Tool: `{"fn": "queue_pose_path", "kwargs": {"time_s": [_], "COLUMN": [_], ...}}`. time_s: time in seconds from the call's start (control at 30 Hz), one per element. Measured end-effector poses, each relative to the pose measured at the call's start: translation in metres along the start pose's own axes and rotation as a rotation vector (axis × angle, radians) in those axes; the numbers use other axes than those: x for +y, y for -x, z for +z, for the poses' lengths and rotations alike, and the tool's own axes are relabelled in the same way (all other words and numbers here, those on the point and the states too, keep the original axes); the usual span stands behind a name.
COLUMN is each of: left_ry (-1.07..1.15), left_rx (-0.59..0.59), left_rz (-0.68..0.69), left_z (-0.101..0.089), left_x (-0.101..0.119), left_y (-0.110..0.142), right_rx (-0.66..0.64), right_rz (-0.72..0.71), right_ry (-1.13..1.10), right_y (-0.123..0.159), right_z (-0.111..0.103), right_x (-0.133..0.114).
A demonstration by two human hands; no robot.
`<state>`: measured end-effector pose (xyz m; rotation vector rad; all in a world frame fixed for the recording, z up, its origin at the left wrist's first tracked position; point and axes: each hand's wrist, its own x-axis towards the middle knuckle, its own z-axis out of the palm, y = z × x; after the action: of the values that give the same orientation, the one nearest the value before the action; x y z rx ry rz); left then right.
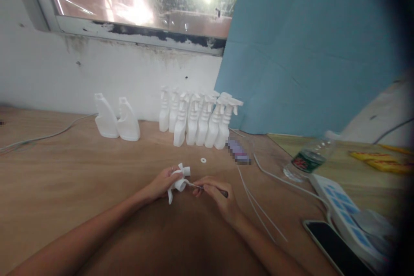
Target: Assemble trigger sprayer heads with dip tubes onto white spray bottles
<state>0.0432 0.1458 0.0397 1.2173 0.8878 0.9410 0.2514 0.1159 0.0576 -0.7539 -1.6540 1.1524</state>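
My left hand (164,182) is closed around a white trigger sprayer head (180,184), held just above the wooden table. In my right hand (220,196) is a slim tool with a dark handle (223,192) and a thin metal shaft, perhaps a screwdriver or an awl. Its shaft points left at the sprayer head, and a thin whitish strip shows between them; whether the tip touches is too small to tell. A small white ring (203,160) lies flat on the table beyond my hands.
Several white spray bottles (202,127) with sprayer heads stand in rows by the wall. Two headless bottles (128,123) are to their left. On the right are a purple object (238,151), thin white tubes (250,196), a tilted water bottle (307,159), a power strip (343,211) and a phone (336,246).
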Motion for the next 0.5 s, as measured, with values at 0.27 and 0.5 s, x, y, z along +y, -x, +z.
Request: {"fn": "queue_pose_path", "kwargs": {"time_s": [0.27, 0.5], "left_ry": [-0.066, -0.028], "left_rx": [-0.047, -0.037], "left_rz": [-0.022, -0.036], "left_z": [-0.011, -0.013], "left_x": [-0.010, -0.009], "left_y": [-0.003, -0.002], "right_rx": [-0.034, -0.019], "right_rz": [-0.042, 0.040], "right_ry": [0.108, -0.029], "right_y": [0.000, 0.000], "right_z": [-0.001, 0.000], "right_x": [-0.003, 0.000]}}
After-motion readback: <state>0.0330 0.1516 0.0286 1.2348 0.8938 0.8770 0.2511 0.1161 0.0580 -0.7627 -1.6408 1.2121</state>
